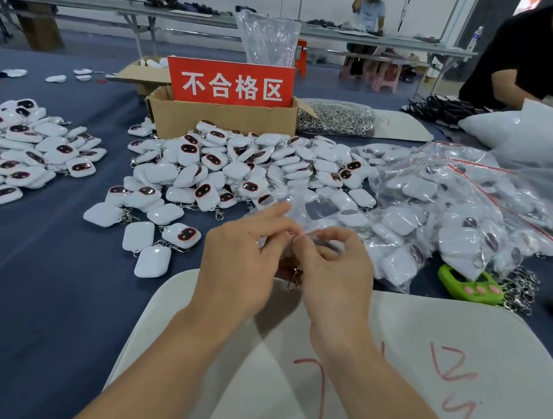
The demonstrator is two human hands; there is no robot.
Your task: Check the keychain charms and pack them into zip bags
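Both hands meet low over the bench (37,268). The left hand (241,267) and the right hand (333,274) each pinch the red-striped mouth of a clear zip bag (305,212) with their fingertips. A metal clip (294,280) hangs down between them, so a charm is likely tucked there, but it is hidden. I think the bag is being pulled open. Next the charm must slide in, then the strip gets pressed flat. Loose charms (225,165) lie past the left hand, full bags (439,221) past the right.
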